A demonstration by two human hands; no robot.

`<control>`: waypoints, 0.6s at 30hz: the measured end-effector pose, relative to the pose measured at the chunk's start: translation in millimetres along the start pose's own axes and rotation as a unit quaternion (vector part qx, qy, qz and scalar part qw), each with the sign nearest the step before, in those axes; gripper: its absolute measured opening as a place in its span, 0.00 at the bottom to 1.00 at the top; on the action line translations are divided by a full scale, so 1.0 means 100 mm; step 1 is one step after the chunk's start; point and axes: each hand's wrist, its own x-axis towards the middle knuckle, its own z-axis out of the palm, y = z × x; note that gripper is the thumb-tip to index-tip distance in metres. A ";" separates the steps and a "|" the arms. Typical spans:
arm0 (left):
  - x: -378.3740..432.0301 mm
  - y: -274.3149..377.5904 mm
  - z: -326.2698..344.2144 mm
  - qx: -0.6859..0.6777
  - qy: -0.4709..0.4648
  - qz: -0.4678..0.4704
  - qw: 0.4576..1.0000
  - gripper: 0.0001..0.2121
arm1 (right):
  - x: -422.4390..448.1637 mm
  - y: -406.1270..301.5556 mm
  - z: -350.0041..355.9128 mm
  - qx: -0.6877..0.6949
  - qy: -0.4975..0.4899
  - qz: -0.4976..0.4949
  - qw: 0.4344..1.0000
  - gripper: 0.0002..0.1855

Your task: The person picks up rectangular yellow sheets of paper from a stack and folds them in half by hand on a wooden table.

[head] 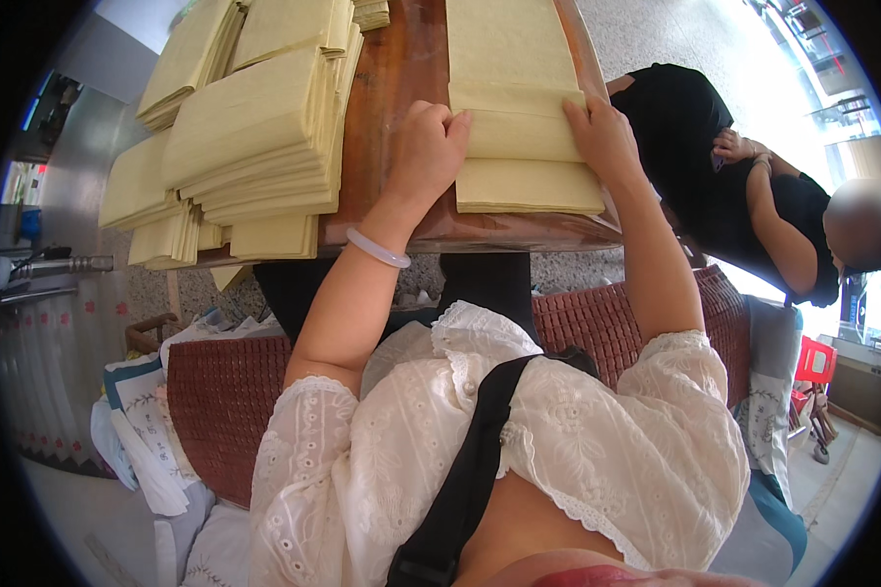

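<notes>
A long strip of thin yellow paper (514, 44) lies along the right part of a glossy wooden table (385, 81), its near part folded in overlapping layers. My left hand (433, 143) grips the left edge of a folded layer between thumb and curled fingers. At the opposite edge, my right hand (606, 136) pinches the same layer, thumb on top. Nearer to me, a lower layer of the yellow paper (528, 187) lies flat close to the table's front edge. The undersides of the fingers are hidden.
Piled stacks of folded yellow paper (242, 125) cover the table's left side, some overhanging the front edge. A person in black (683, 132) sits close to the table's right side, holding a phone. Behind my body is a seat with a brown woven mat (220, 403).
</notes>
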 end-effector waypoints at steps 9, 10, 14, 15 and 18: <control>0.05 -0.05 0.05 0.064 -0.038 -0.027 0.997 0.15 | 0.05 -0.03 -0.02 -0.014 -0.042 0.022 0.999 0.24; 0.04 -0.02 0.06 0.084 -0.026 -0.021 0.996 0.12 | 0.06 -0.04 -0.02 -0.014 -0.051 0.027 0.998 0.24; 0.08 0.14 0.09 0.236 0.064 0.136 0.960 0.12 | 0.05 -0.05 -0.03 -0.026 -0.055 0.040 0.997 0.25; 0.10 0.19 0.10 0.288 0.096 0.206 0.930 0.14 | 0.04 -0.07 -0.03 -0.031 -0.058 0.041 0.997 0.25; 0.09 0.39 0.17 0.289 -0.044 0.273 0.916 0.18 | 0.05 -0.08 -0.05 -0.038 -0.062 0.045 0.996 0.25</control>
